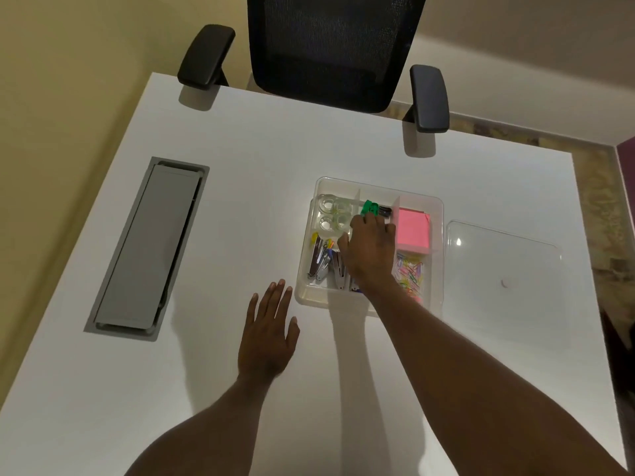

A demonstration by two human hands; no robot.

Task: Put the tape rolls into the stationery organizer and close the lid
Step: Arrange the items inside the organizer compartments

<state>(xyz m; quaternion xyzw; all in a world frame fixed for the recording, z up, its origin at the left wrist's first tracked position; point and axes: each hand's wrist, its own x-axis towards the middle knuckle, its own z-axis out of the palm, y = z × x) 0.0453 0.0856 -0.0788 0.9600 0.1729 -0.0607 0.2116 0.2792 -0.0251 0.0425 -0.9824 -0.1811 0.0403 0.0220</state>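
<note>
Your right hand [369,250] reaches over the clear stationery organizer [436,207], fingers curled down near the green clip [369,207] in the far middle compartment; whether they grip anything you cannot tell from here. Your left hand [269,333] lies flat on the white desk [257,149], fingers spread and holding nothing, just beside the organizer's near left corner. Four clear tape rolls [334,213] sit in the far left compartment (two by two, lying flat). Pink sticky notes [414,230] fill the far right compartment, coloured paper clips [410,269] lie in front of them, and staplers [321,264] occupy the near left. Off to the right, the transparent lid [501,266] rests flat on the desk, just beside the organizer.
</note>
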